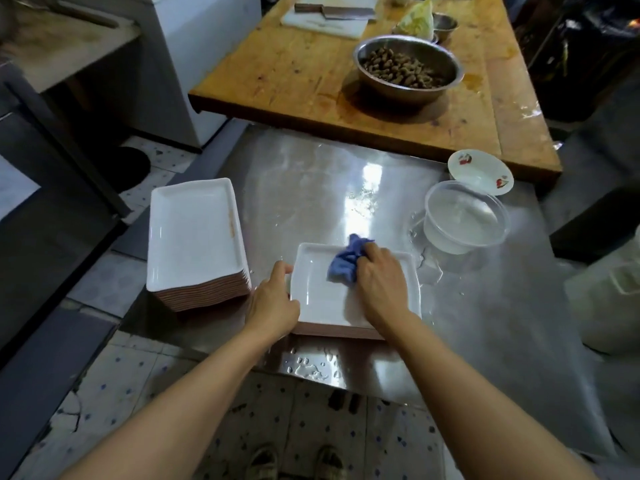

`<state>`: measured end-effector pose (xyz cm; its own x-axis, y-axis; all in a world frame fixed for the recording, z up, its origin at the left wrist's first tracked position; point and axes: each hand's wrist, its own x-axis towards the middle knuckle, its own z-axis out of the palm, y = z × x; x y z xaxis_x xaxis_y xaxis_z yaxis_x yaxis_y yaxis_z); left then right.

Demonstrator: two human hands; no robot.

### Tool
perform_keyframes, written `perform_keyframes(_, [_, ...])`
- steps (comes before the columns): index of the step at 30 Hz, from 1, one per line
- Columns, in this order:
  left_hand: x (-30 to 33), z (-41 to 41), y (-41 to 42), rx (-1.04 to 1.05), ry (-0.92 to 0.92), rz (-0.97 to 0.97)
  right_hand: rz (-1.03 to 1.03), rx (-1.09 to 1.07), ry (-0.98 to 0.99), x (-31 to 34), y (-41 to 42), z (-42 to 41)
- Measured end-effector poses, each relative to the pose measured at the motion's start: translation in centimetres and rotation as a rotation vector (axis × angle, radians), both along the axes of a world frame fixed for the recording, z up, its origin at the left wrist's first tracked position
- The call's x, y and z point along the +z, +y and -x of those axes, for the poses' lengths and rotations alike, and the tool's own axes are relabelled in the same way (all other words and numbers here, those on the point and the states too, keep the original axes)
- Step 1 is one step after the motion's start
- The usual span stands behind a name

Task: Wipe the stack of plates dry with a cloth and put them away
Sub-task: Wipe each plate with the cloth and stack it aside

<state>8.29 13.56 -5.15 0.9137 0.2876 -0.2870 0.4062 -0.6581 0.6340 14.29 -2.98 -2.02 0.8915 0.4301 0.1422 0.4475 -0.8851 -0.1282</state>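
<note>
While right hand [379, 282] rubs cloth [346, 263] over top plate [322, 292], left hand [273, 303] grips its rim; tall stack [195, 237] beyond left hand, none stored yet.

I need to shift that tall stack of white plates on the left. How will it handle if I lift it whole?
The tall stack holds many plates, so it is probably heavy. Their glossy faces and the wet steel table suggest a slippery hold. It stands near the table edge, so pushing risks tipping it.
</note>
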Motion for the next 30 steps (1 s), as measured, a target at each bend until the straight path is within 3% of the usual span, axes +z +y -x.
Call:
perform_keyframes(3, [-0.1, -0.1, 0.1, -0.009, 0.011, -0.014, 0.237, -0.103, 0.052, 0.2, -4.5, -0.5])
perform_keyframes(6, [-0.1, -0.2, 0.1, -0.004, 0.028, -0.009, 0.312, -0.096, 0.116, 0.1, -5.6, 0.4])
perform_keyframes(10, [-0.1, 0.0, 0.0, 0.017, 0.016, -0.021, 0.101, -0.156, 0.255, -0.1, -4.2, 4.0])
perform_keyframes(14, [0.0, 0.1, -0.1, 0.018, 0.026, -0.024, 0.000, -0.062, 0.293, -0.1, -1.3, 6.8])
perform_keyframes(18, [0.3, 0.0, -0.2, 0.000, 0.033, -0.031, 0.097, 0.044, 0.210, -0.3, -0.8, 7.3])
perform_keyframes(26, [1.3, 0.4, -1.2, -0.005, 0.039, -0.179, 0.192, -0.095, 0.246, 1.2, -7.3, 7.0])
perform_keyframes(28, [2.1, 0.5, -2.0, 0.019, 0.061, -0.299, 0.072, -0.139, 0.258, 1.7, -8.0, 6.6])
perform_keyframes(30, [2.7, 0.6, -3.1, -0.030, -0.036, -0.408, -0.148, -0.249, 0.247, 2.2, -8.9, 6.3])
